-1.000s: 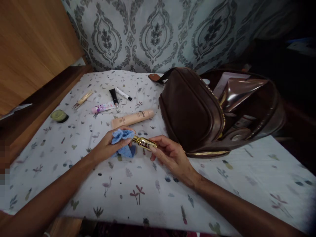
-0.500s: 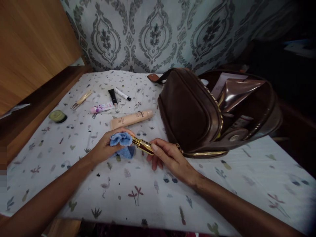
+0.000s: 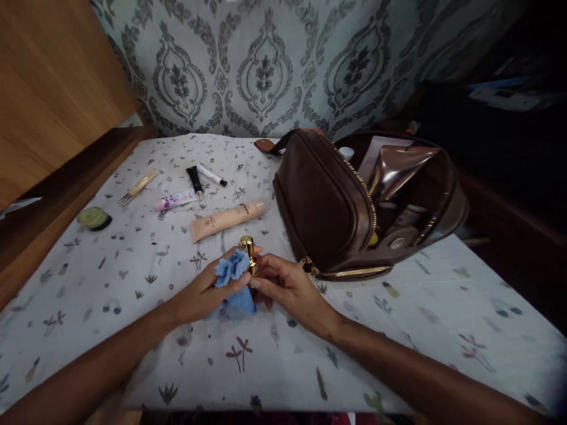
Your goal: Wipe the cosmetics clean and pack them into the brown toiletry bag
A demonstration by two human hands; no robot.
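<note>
My left hand (image 3: 201,292) is closed on a crumpled blue cloth (image 3: 233,268), pressing it against a shiny gold lipstick tube (image 3: 248,245). The tube stands nearly upright between my hands, its lower part hidden by cloth and fingers. From the other side, the fingertips of my right hand (image 3: 296,289) pinch the same tube. Just beyond my hands a beige squeeze tube (image 3: 228,221) lies on the patterned tablecloth (image 3: 186,378).
An open brown leather bag (image 3: 319,206) with cosmetics inside stands at the right. Farther left lie a pink-and-white tube (image 3: 175,200), a black tube (image 3: 194,179), a white tube with black cap (image 3: 211,175), slim gold tubes (image 3: 138,188) and a green jar (image 3: 94,219).
The gold lipstick tube has turned from lying sideways to nearly upright, and my hands have come closer together around it. The camera view has shifted slightly.
</note>
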